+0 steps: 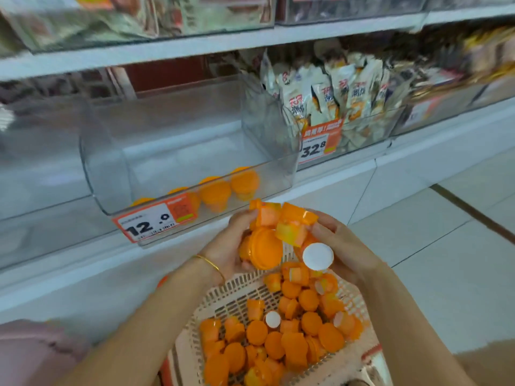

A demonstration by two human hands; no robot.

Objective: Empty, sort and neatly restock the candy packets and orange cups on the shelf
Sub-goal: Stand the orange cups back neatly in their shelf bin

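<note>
now your left hand [227,247] and right hand [347,246] curl their fingers round a bunch of orange cups [289,225] above the basket [223,298], near the clear bin [106,165].

Both hands [284,243] hold orange cups [281,229] above the basket [223,296].

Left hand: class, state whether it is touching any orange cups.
Touching. The head view shows the left hand curled round orange cups, with its fingers pressed against them.
</note>
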